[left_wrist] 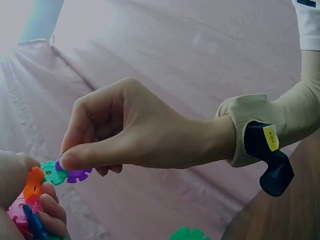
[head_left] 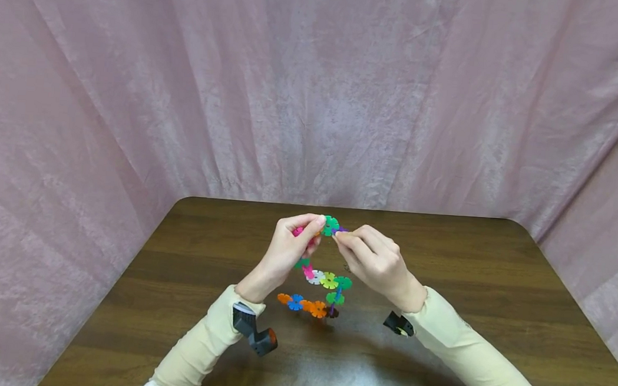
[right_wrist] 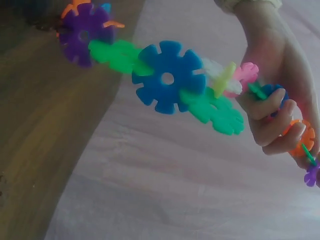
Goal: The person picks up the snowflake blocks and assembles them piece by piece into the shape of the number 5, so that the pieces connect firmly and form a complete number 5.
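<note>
A chain of notched plastic snowflake discs hangs from my left hand [head_left: 283, 247], whose curled fingers grip its upper end. At the top of the chain is a green disc [head_left: 330, 225], beside an orange disc [left_wrist: 34, 182]. My right hand [head_left: 376, 257] pinches a purple disc [left_wrist: 79, 175] between thumb and forefinger, against the green one's edge. The two discs meet; how deep the slots sit is hidden. Lower down, the chain curves below the hands, with a large blue disc [right_wrist: 170, 77], a white disc [head_left: 315, 277] and orange discs [head_left: 318, 309] showing.
Below the hands lies a brown wooden table [head_left: 204, 251] with rounded far corners. A pink curtain [head_left: 315, 99] stands behind it and along the sides. Each wrist bears a black camera mount [head_left: 255, 330] over a cream sleeve.
</note>
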`<state>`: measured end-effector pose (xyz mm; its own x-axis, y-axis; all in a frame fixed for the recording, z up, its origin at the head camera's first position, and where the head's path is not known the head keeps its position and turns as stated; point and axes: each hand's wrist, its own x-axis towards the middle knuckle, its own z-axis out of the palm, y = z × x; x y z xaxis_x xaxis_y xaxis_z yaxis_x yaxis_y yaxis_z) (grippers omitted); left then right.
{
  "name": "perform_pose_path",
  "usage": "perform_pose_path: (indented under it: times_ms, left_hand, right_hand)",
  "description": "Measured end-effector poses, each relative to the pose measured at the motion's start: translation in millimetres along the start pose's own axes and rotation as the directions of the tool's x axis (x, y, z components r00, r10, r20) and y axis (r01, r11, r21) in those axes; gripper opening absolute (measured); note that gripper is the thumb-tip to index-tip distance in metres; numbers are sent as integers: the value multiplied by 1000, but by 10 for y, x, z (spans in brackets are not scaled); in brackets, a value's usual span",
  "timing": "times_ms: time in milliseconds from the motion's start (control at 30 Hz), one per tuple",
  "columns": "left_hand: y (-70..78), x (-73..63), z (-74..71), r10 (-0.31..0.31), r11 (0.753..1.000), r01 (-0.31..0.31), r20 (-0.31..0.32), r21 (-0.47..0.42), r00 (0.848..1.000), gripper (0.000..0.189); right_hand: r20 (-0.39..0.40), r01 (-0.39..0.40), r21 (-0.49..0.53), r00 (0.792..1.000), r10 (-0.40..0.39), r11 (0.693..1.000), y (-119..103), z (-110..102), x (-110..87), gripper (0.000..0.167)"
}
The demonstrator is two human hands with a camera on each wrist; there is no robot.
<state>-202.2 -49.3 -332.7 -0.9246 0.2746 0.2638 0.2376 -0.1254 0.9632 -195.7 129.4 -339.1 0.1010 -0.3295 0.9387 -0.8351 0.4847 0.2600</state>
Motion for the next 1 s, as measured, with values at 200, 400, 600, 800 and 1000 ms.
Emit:
perform_pose_path:
  times_ms: [200, 400, 600, 800, 1000]
  left_hand:
    - [96, 2, -24, -43, 995, 34, 99, 99, 994, 33]
    - [96, 3, -29, -81, 986, 63, 114, 155, 990, 28]
    - [85, 12, -18, -73, 988, 54, 131, 146, 989, 25]
    - [103, 6, -23, -80, 985, 60, 120, 161, 990, 24]
    - [85, 4, -45, -105, 980, 85, 101, 182, 989, 24]
  right_hand:
    - [7, -9, 43, 1000, 9, 999, 15, -36, 24, 10]
    - [28, -33, 58, 999, 32, 998, -3, -43, -8, 8]
    - [57, -82, 114, 996, 76, 990, 1, -61, -26, 11]
    - [94, -181, 194, 982, 165, 964, 66, -100, -102, 24]
    - [190, -342, 230, 934, 303, 911, 180, -127, -276, 43]
